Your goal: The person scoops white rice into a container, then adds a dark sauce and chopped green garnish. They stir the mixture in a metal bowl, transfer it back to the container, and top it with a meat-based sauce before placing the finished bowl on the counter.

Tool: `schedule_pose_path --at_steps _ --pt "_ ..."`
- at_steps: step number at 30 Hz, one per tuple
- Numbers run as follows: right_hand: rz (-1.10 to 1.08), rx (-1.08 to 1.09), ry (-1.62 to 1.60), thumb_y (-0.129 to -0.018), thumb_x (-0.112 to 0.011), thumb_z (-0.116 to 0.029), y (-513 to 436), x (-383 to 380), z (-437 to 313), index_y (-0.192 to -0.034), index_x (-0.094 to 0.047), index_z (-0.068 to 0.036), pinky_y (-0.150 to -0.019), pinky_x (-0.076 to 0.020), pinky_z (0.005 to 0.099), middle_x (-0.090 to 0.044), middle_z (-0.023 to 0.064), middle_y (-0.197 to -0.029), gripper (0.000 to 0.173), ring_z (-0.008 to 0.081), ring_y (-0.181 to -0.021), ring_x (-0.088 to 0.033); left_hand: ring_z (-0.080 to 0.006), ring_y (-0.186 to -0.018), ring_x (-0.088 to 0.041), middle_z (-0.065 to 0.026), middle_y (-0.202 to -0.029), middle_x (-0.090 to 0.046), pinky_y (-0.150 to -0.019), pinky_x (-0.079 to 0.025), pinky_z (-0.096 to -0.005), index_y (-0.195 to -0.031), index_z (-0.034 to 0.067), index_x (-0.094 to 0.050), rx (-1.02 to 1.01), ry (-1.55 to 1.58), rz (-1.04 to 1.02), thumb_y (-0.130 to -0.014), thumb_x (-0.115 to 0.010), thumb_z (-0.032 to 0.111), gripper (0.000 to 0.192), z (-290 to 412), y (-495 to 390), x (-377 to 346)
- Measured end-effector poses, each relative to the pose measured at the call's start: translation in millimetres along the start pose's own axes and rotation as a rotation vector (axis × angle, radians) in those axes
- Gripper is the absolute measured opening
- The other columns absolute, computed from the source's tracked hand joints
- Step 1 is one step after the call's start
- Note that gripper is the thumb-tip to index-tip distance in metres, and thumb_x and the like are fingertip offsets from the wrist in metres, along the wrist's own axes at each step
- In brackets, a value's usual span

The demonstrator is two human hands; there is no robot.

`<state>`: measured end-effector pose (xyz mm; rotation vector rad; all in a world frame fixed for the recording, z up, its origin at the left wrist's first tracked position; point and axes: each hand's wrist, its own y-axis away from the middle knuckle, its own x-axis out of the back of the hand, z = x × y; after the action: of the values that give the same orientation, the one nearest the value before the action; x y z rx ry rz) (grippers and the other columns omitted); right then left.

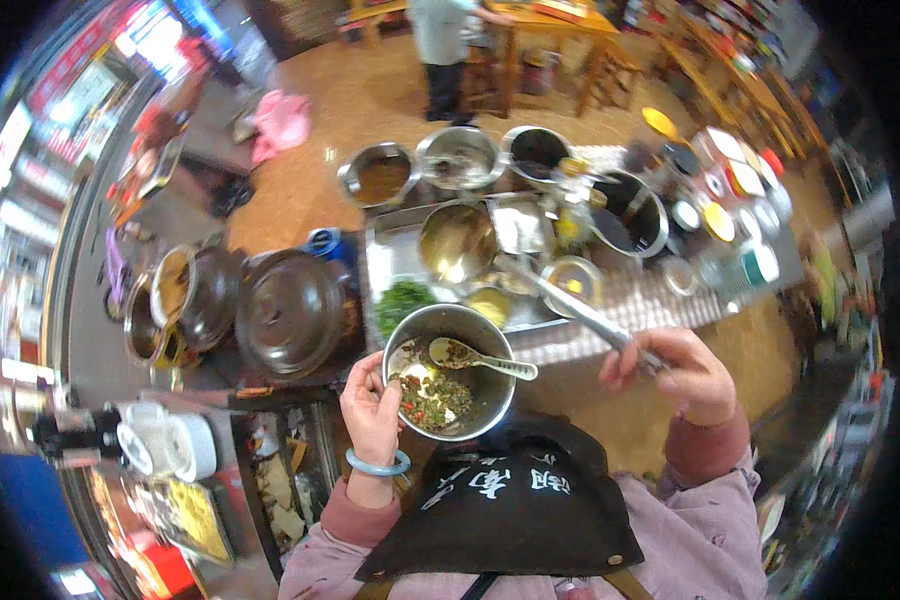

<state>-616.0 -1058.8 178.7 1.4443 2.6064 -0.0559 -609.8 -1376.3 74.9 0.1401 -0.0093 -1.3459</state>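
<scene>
My left hand [373,409] grips the rim of a round metal pot [487,405], held tilted before my dark apron. In it lie chopped green and red bits with something white, and a patterned spoon [511,366] rests with its handle over the right rim. My right hand [682,371] is closed around the end of a long metal utensil [577,309], blurred, which reaches up and left over the metal tray; its far end cannot be made out clearly. Past the pot stand chopped greens [405,304], a yellow-filled bowl [489,306] and a brassy metal bowl [458,241].
Several metal pots [381,176] line the tray's [375,251] far side. Lidded jars [757,264] crowd the right. A large dark lidded pot [289,315] stands left. A person [441,52] stands beyond, near a wooden table [547,26]; another person [172,112] is at far left.
</scene>
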Motion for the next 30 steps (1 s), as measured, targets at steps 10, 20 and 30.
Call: schedule_pose_path --at_steps 10,20,30 --pt "-0.028 0.055 0.390 -0.056 -0.079 -0.039 297.7 96.1 -19.1 -0.113 -0.039 0.005 -0.082 -0.0420 0.0343 -0.049 0.0180 -0.110 0.083 0.0294 -0.097 -0.051 -0.0023 -0.039 -0.036 0.0036 -0.061 -0.043 -0.032 -0.029 -0.0156 -0.104 0.000 -0.050 0.275 -0.095 -0.565 -0.072 -0.050 -0.004 0.032 -64.4 79.5 -287.9" --pt "0.950 -0.164 0.812 -0.075 -0.057 -0.007 474.8 141.9 10.6 -0.088 -0.055 -0.001 -0.047 -0.0454 0.0312 -0.056 0.0100 -0.065 0.015 0.0239 -0.055 -0.057 -0.0022 -0.050 -0.039 0.0047 -0.066 -0.044 -0.043 -0.033 -0.0142 -0.103 0.000 -0.052 0.305 -0.202 -1.121 -0.072 -0.050 -0.005 0.031 -123.1 192.5 -553.3" --pt "1.264 -0.615 0.999 -0.065 -0.060 -0.009 574.6 262.6 46.9 -0.092 -0.053 0.001 -0.047 -0.0454 0.0293 -0.050 0.0055 -0.062 0.029 0.0187 -0.055 -0.056 -0.0023 -0.062 -0.039 0.0039 -0.070 -0.047 -0.057 -0.033 -0.0152 -0.099 -0.002 -0.053 0.117 -0.257 -1.631 -0.071 -0.050 -0.006 0.029 -174.2 303.5 -832.3"
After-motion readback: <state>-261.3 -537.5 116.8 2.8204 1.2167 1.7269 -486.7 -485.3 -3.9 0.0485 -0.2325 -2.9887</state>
